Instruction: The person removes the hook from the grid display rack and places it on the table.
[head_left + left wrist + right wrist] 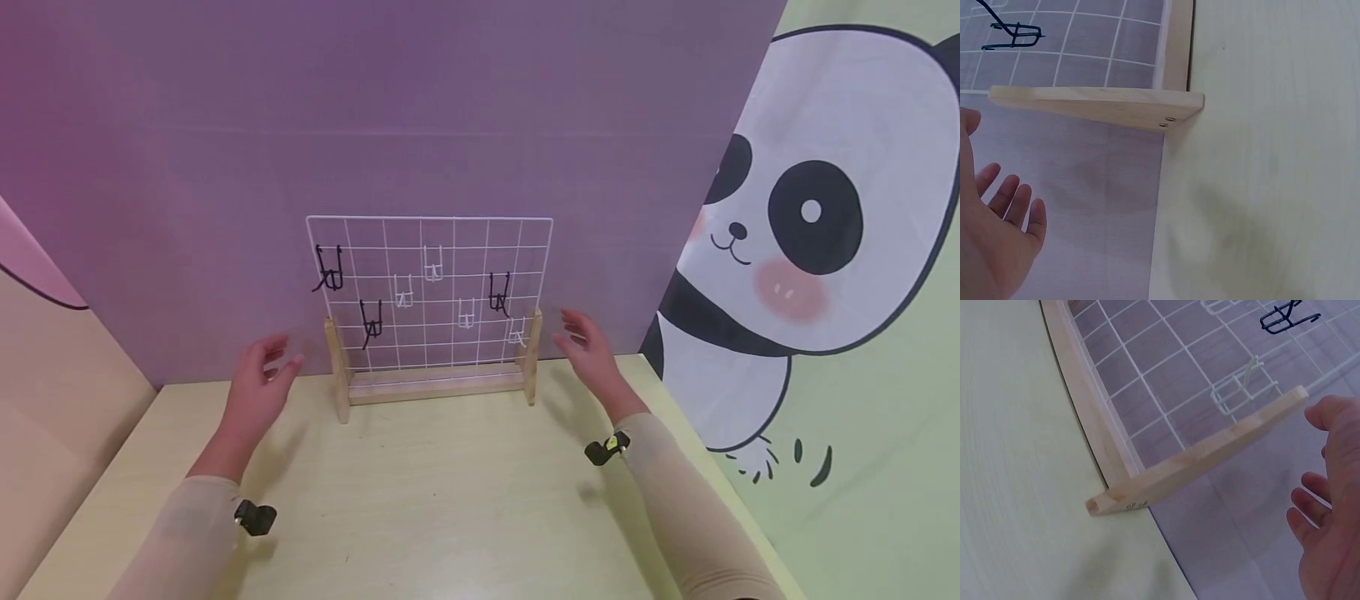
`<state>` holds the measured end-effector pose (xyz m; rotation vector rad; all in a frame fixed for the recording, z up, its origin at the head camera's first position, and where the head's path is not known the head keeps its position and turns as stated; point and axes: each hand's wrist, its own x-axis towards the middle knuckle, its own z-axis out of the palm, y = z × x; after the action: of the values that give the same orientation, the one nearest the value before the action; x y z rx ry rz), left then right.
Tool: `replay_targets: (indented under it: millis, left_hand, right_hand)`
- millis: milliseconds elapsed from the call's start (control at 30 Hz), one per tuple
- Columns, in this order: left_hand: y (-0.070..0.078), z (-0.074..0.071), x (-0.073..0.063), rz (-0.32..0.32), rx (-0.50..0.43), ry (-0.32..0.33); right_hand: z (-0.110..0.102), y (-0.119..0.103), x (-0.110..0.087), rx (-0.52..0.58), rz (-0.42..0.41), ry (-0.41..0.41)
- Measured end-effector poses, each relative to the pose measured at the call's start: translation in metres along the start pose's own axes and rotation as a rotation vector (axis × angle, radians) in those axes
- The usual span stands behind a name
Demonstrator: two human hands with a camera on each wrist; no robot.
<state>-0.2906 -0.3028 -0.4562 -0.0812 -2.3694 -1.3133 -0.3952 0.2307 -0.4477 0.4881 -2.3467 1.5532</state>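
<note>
- Counter (420, 500): spreads before the rack (424, 302) and past both ends; back edge just behind it.
- Rack: upright between left hand (258, 379) and right hand (592, 354), long axis left to right.
- Left hand: off the rack's left end, fingers parted, holding nothing.
- Right hand: off its right end, fingers loosely bent, gripping nothing; perhaps nearer, though depth is unclear.
- Hooks (331, 277): hung on the rack.

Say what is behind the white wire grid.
Through the white wire grid, a purple backdrop shows behind it. The strip just behind the wooden base bar is covered in the head view.
</note>
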Motion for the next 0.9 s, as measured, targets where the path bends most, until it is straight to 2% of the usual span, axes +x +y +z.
replay_targets:
  millis: [267, 500, 733, 900]
  left_hand:
    - [0.017, 0.0, 0.005, -0.027, -0.062, 0.018]
    - [0.037, 0.002, 0.012, 0.011, -0.09, 0.1]
    - [0.054, 0.003, 0.016, 0.024, -0.123, 0.137]
    - [0.064, 0.003, 0.02, 0.062, -0.144, 0.161]
  right_hand:
    - [0.009, -0.01, 0.007, 0.042, -0.044, 0.01]
    - [0.016, -0.016, 0.016, 0.046, -0.052, 0.016]
    - [0.022, -0.023, 0.021, 0.04, -0.049, 0.0]
    - [0.025, -0.024, 0.024, 0.048, -0.05, 0.003]
